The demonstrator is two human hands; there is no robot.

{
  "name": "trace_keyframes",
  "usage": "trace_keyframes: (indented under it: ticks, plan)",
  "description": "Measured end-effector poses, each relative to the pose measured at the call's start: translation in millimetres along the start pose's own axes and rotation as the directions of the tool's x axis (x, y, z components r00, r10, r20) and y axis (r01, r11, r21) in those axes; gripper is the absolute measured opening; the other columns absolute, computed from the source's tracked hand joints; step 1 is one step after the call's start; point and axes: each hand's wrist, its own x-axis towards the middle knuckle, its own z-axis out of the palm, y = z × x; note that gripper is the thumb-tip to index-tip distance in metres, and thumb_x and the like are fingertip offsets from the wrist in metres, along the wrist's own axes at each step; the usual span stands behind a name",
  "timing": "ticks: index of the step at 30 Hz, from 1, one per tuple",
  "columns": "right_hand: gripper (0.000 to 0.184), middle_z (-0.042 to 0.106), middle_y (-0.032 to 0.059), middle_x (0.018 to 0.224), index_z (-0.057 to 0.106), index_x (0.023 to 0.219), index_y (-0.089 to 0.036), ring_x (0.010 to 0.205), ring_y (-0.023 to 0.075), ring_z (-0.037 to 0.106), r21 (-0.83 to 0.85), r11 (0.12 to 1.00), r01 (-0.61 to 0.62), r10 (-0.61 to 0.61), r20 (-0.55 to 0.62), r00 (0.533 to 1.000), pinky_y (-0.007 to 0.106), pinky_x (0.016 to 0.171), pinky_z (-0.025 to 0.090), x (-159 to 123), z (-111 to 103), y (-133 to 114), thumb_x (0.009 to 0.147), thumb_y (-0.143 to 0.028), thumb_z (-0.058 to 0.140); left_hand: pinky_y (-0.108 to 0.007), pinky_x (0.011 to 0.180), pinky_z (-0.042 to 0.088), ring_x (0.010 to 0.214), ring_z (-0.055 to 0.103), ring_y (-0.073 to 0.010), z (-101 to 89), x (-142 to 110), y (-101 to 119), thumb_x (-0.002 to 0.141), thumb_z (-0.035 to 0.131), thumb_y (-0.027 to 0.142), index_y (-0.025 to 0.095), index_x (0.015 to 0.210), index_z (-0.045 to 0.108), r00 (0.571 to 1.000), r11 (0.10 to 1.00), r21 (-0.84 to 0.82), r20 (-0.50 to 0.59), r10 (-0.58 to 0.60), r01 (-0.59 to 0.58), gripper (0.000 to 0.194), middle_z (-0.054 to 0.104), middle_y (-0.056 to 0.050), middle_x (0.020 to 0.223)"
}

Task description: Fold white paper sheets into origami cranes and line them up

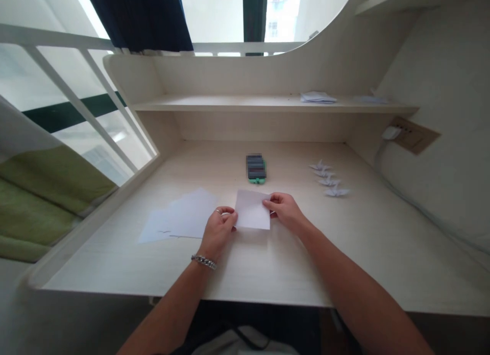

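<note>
A small, roughly square sheet of white paper (252, 210) is held up over the desk between my two hands. My left hand (219, 226) pinches its left edge, thumb on the near face; a ring and a chain bracelet show on that hand and wrist. On the opposite edge, near the upper corner, my right hand (285, 210) grips the paper between thumb and fingers. Larger white sheets (191, 212) lie loosely overlapped to the left. Several folded paper cranes (328, 182) stand in a line at the right.
Behind the paper lies a phone-like device with a green edge (256, 169), its face pixelated. A shelf (229, 108) across the back carries a stack of folded paper (317, 97). At the right wall, a white plug (391, 133) and cable (406, 194) run from a socket.
</note>
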Motion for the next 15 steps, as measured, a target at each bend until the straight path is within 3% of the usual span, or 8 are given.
trace_keyframes:
  ticks: [3,5,6,8,10,12,15]
  plan:
    - [0.023,0.058,-0.0018,0.06,0.059,0.065,-0.016,0.053,0.0105,0.052,-0.036,0.999,-0.009,0.009,-0.015,1.0,0.023,0.05,0.043,0,-11,-5,0.064,-0.036,0.069,-0.027,0.064,0.051,0.066,0.062,-0.014,-6.5,0,2,0.081,0.061,0.032,0.018,0.093,0.054,0.99,0.974,0.187,0.081,0.115,-0.129,0.02,0.066,0.0,0.07]
    - [0.02,0.055,-0.0024,0.057,0.058,0.062,-0.016,0.052,0.0099,0.05,-0.048,0.998,-0.039,0.038,-0.02,0.999,0.022,0.05,0.042,-2,-17,-8,0.064,-0.033,0.067,-0.032,0.075,0.053,0.079,0.065,-0.0164,-9.9,1,5,0.083,0.057,0.022,0.018,0.1,0.056,0.95,0.888,0.338,0.123,0.287,-0.312,0.017,0.069,-0.005,0.089]
    - [0.019,0.054,-0.0025,0.056,0.058,0.061,-0.016,0.051,0.0099,0.049,-0.049,0.997,-0.055,0.054,-0.021,0.998,0.022,0.05,0.041,-3,-20,-10,0.064,-0.032,0.066,-0.035,0.079,0.053,0.086,0.065,-0.0182,-10.4,1,6,0.082,0.057,0.017,0.019,0.104,0.058,0.907,0.795,0.438,0.169,0.385,-0.419,0.022,0.068,-0.007,0.097]
    - [0.018,0.053,-0.0022,0.055,0.058,0.06,-0.015,0.051,0.0101,0.049,-0.055,0.996,-0.075,0.074,-0.025,0.997,0.023,0.05,0.041,-6,-23,-12,0.064,-0.031,0.066,-0.04,0.086,0.051,0.099,0.061,-0.0222,-8.6,3,9,0.079,0.06,0.01,0.02,0.11,0.062,0.782,0.56,0.562,0.308,0.542,-0.609,0.033,0.064,-0.01,0.109]
    - [0.018,0.054,-0.0018,0.055,0.058,0.061,-0.015,0.051,0.0104,0.049,-0.07,0.994,-0.083,0.082,-0.023,0.996,0.023,0.05,0.041,-7,-24,-12,0.065,-0.032,0.065,-0.041,0.09,0.05,0.106,0.057,-0.024,-4.0,6,10,0.078,0.061,0.006,0.021,0.109,0.066,0.648,0.359,0.57,0.456,0.609,-0.739,0.034,0.062,-0.011,0.115]
    - [0.019,0.054,-0.0015,0.055,0.059,0.061,-0.015,0.051,0.0108,0.049,-0.098,0.991,-0.09,0.088,-0.02,0.996,0.023,0.05,0.04,-7,-27,-9,0.066,-0.032,0.064,-0.039,0.087,0.052,0.103,0.056,-0.0232,1.4,10,8,0.081,0.059,0.007,0.021,0.098,0.07,0.552,0.254,0.521,0.564,0.614,-0.815,0.024,0.064,-0.01,0.113]
    - [0.017,0.055,-0.0015,0.055,0.063,0.063,-0.014,0.049,0.0109,0.048,-0.159,0.983,-0.094,0.089,-0.034,0.995,0.023,0.048,0.038,-3,-32,-2,0.067,-0.031,0.064,-0.036,0.08,0.055,0.093,0.057,-0.0214,7.4,13,2,0.086,0.057,0.013,0.021,0.088,0.071,0.495,0.224,0.456,0.655,0.57,-0.861,0.016,0.071,-0.006,0.103]
